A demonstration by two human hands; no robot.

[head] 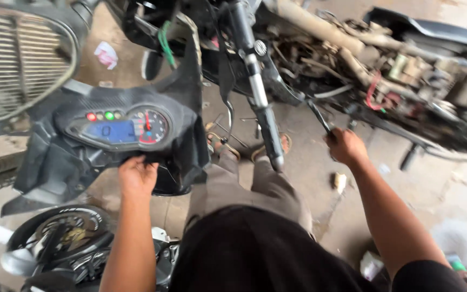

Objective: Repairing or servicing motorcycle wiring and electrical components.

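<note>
Bare concrete floor [320, 178], stained and littered with scraps, forms the work area; a stripped motorcycle frame [385, 65] with exposed wiring and hoses lies across the upper right.

Left hand [136, 176]: closed on the lower edge of the black instrument housing [109, 140], fingers curled over the rim from below, thumb side hidden. The housing sits directly above and ahead of the hand. Its instrument cluster [122, 128] faces the camera, lit, with a blue display, a round dial to the right, and red and green indicator lamps to the upper left. The grip point lies just under the cluster's bottom centre.

Right hand [344, 146]: clenched around the lower end of a slim dark tool [317, 114]. The shaft runs up and to the left out of the fist toward the frame; its tip is blurred and contact cannot be confirmed.

Between the hands, a fork leg [260, 92] runs down the middle, ending above the person's knees [255, 184], which are covered in grey trousers.

A round headlight guard [17, 59] with a slatted grille occupies the upper left corner, touching the housing's top edge. A wheel with brake disc [66, 232] lies at lower left, beneath the left forearm.
</note>
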